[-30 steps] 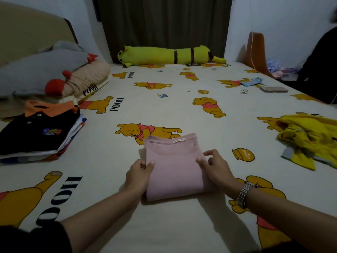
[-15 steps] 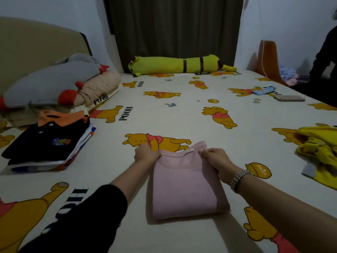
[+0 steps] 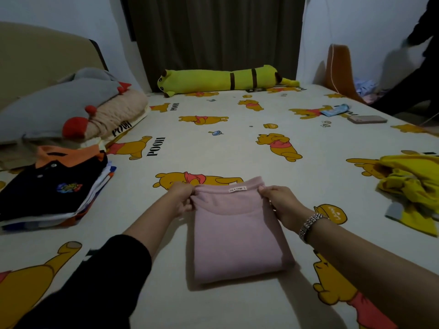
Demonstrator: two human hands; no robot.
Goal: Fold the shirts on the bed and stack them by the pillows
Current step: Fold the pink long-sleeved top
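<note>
A pink shirt [image 3: 235,236] lies partly folded on the bed [image 3: 213,148] in front of me, its collar edge at the far end. My left hand [image 3: 181,198] pinches the far left corner at the collar, and my right hand [image 3: 278,202] pinches the far right corner. A stack of folded shirts [image 3: 51,186], topped by a black polo with an orange collar, sits at the left beside the pillows [image 3: 61,110]. A crumpled yellow shirt [image 3: 411,186] lies at the right edge.
A long yellow plush toy [image 3: 225,78] lies along the far edge under the curtain. A phone [image 3: 367,119] and a small blue item [image 3: 336,109] rest at the far right. A person in dark clothes [image 3: 413,74] stands at the right.
Both hands moved from the shirt's sides up to its collar corners and took hold of them. The collar edge is now lifted slightly. The person at the right has shifted.
</note>
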